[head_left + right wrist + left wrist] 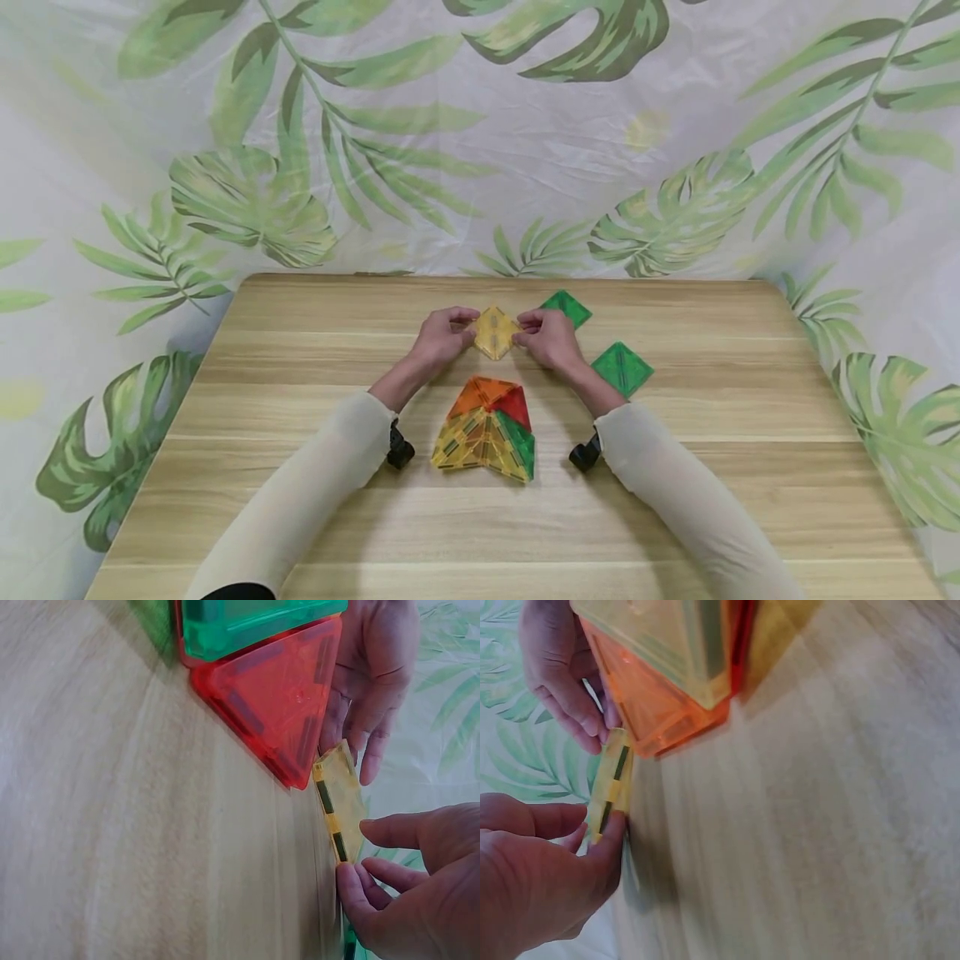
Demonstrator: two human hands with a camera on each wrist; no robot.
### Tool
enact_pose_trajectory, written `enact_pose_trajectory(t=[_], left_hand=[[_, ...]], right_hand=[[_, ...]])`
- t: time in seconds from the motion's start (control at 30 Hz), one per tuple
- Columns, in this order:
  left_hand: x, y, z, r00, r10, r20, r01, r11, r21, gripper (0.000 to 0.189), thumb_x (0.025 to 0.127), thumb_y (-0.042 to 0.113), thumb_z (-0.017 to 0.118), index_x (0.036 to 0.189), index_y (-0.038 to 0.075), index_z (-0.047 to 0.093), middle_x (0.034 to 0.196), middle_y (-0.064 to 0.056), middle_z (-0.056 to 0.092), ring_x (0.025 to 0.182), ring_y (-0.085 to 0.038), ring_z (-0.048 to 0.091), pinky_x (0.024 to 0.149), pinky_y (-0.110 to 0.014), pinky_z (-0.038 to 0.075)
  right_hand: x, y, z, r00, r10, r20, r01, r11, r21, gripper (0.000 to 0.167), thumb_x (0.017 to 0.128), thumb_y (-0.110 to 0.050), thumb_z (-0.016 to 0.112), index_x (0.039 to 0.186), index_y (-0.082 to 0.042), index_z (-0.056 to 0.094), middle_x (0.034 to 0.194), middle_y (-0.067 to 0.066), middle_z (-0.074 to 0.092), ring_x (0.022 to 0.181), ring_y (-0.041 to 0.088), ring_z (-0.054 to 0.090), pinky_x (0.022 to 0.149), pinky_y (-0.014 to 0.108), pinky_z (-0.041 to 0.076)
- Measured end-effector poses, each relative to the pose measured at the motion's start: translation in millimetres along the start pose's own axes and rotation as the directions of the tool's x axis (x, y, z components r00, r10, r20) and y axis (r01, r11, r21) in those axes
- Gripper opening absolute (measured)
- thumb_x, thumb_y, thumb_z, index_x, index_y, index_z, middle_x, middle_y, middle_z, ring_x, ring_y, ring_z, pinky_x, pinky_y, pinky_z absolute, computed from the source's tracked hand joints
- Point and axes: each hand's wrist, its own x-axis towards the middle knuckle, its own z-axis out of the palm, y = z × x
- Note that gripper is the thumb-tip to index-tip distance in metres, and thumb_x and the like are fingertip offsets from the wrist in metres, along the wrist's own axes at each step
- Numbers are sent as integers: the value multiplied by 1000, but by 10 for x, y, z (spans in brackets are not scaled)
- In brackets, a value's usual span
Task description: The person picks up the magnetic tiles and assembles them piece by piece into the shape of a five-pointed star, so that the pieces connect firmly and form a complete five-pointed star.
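Observation:
A yellow translucent magnetic tile piece (495, 332), diamond-shaped from above, is held near the back of the wooden table. My left hand (446, 335) pinches its left corner between thumb and fingers; in the left wrist view, the left hand (547, 874) grips the piece at one end. The right hand (550, 337) pinches the opposite corner, and the right wrist view has this hand (420, 877) with thumb and fingertips on the piece. Closer to me stands a built shape of magnetic tiles (480, 437) in orange, red, green and yellow, between my forearms.
One green diamond-shaped tile piece (573, 309) lies behind the right hand, partly covered by it. Another green piece (622, 368) lies beside the right wrist. A leaf-patterned cloth (450, 167) hangs behind the table (300, 533), just past its back edge.

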Motion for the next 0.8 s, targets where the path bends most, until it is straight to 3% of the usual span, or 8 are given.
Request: enact_pose_trajectory(t=[0.23,0.43,0.53,0.67,0.73,0.8], left_hand=[[7,-26,-12,1000,18,-11,-19,999,-46,43,95,-12,64,136,1,67,132,-20,65,119,-34,66,97,-40,60],[-59,33,-51,999,0,40,10,972,-236,45,94,-17,62,136,-4,66,126,-22,66,103,-26,68,100,-47,59],[-120,56,-95,997,-16,69,39,938,-344,46,93,-19,62,137,-6,64,123,-20,67,97,-20,69,102,-45,58],[-231,89,-184,993,-37,116,85,888,-451,42,95,-18,61,137,-10,61,118,-13,67,97,-18,70,102,-43,58],[-298,103,-236,990,-36,137,97,879,-466,40,96,-17,62,135,-11,60,115,-11,67,97,-18,70,102,-43,58],[-366,104,-286,989,-34,147,99,882,-461,36,96,-16,63,132,-11,61,111,-9,67,95,-18,71,101,-43,58]], right_hand=[[2,4,-11,999,16,30,-16,1000,21,33,96,-8,78,128,0,74,121,17,75,112,31,71,95,40,59],[-14,15,-63,994,63,89,-80,976,204,32,101,-6,70,132,0,71,127,18,71,113,29,68,92,35,60],[-18,6,-96,986,75,148,-121,933,339,31,104,-5,66,135,1,70,132,19,68,111,24,70,96,36,60],[-20,-41,-111,961,76,264,-208,831,517,32,105,0,62,137,5,66,135,20,67,104,19,71,97,37,60],[-30,-78,-96,946,73,315,-250,783,570,33,105,3,61,137,8,65,131,20,68,98,18,72,94,36,61],[-46,-120,-63,932,67,357,-279,762,584,33,104,4,60,137,9,64,126,18,69,94,17,71,90,34,61]])
